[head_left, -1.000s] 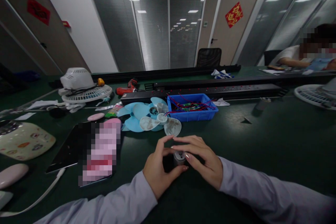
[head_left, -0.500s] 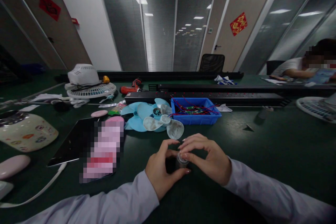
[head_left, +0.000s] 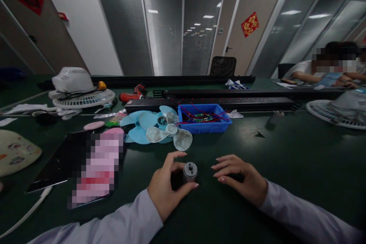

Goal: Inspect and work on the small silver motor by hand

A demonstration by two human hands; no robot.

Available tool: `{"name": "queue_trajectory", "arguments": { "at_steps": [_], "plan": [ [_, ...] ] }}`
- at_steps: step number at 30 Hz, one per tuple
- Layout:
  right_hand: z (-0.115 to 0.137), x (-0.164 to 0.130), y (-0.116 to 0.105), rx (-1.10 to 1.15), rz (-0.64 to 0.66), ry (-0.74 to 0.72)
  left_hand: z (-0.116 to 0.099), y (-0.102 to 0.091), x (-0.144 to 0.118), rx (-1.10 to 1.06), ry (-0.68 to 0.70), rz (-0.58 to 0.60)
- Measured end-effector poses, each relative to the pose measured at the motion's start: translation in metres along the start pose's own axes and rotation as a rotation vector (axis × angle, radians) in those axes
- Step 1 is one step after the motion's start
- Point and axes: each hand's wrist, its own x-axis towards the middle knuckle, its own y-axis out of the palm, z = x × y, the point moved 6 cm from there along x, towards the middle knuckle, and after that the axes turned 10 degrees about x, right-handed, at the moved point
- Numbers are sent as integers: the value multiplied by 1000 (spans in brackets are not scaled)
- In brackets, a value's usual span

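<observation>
Small motor held upright on the worktop, left hand only.

Left hand [head_left: 166,188] has its grip closed on the small metal motor [head_left: 190,170], thumb and forefinger around the can, shaft end up, base on the green worktop [head_left: 286,160]. Right hand [head_left: 238,177] lies just beside it, grip released, fingers loosely curled, holding nothing. Fan blades [head_left: 160,129] and the blue bin [head_left: 204,118] of wired parts lie untouched beyond, so assembly looks early. Half a second ago both hands pinched the motor; the right has since let go.
</observation>
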Motion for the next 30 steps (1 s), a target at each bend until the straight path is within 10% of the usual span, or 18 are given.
{"name": "queue_trajectory", "arguments": {
  "at_steps": [15,24,30],
  "plan": [
    [-4,4,0,-80,20,-5,1,1,0,12,36,-1],
    [54,17,4,-17,-284,-430,1,1,0,38,50,-8],
    [70,34,36,118,-258,-560,0,1,0,-14,69,-21]
  ]
}}
